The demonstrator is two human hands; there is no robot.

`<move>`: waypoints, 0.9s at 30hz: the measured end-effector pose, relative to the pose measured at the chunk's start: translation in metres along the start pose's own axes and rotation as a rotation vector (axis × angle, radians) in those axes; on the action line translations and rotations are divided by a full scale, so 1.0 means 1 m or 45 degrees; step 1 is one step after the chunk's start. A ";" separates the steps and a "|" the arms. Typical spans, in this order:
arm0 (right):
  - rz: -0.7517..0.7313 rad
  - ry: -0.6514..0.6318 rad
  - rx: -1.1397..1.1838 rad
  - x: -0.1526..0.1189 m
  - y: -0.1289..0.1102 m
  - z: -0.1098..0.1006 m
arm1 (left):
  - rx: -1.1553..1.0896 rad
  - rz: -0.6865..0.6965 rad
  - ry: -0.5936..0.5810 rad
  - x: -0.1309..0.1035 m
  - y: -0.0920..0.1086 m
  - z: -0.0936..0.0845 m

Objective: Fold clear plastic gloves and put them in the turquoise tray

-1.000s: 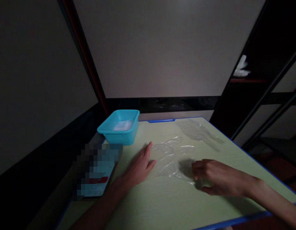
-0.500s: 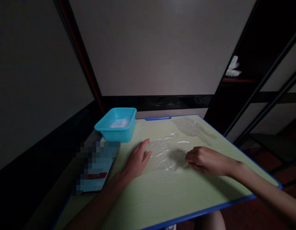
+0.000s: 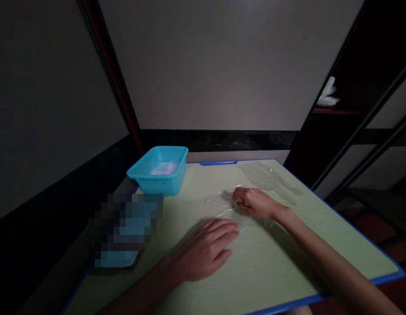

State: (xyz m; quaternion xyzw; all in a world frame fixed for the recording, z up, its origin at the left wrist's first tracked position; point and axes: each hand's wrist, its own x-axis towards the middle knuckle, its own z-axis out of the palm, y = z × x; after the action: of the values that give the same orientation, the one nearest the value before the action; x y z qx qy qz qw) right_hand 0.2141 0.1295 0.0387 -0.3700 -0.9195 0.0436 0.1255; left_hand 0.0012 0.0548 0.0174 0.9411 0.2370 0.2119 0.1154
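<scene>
A clear, thin plastic bag (image 3: pixel 203 205) is spread on the pale green tabletop, wrinkled and shiny. Over its near part lies my left hand (image 3: pixel 211 245), palm down with the fingers stretched out to the right. My right hand (image 3: pixel 253 202) is on the far side of the same bag, its fingers curled down and closed at the plastic; the fingertips are partly hidden. Farther back on the right rests a second clear plastic bag (image 3: pixel 260 173) with two long strips like handles pointing toward the near right.
A turquoise basin (image 3: pixel 158 183) holding something white stands at the back left. Below it, a blurred-out flat device (image 3: pixel 130 232) lies along the left edge. The table (image 3: pixel 271 262) has a blue rim, with a light wall panel (image 3: pixel 219 78) behind.
My left hand has moved right and nearer, its fingers now laid over the bag. My right hand has shifted left and farther back across the bag. The view has turned slightly.
</scene>
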 end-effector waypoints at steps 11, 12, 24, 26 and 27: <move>0.238 0.060 1.591 -0.005 0.000 0.018 | 0.018 -0.050 -0.253 0.005 0.000 0.004; 0.247 0.015 1.636 -0.005 -0.001 0.021 | 0.009 -0.057 -0.249 0.005 0.000 0.004; 0.522 0.174 1.645 -0.001 0.016 0.039 | -0.059 -0.049 -0.226 0.005 0.001 0.002; 0.545 0.199 1.641 -0.001 0.017 0.039 | -0.053 -0.051 -0.238 0.004 0.001 0.002; 0.556 0.216 1.632 -0.001 0.018 0.038 | -0.045 -0.047 -0.248 0.004 0.001 0.002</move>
State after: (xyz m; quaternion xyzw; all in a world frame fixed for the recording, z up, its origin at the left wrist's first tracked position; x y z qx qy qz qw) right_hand 0.2165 0.1419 -0.0015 -0.4018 -0.6032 0.5748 0.3799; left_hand 0.0057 0.0559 0.0177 0.9505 0.2381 0.1213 0.1584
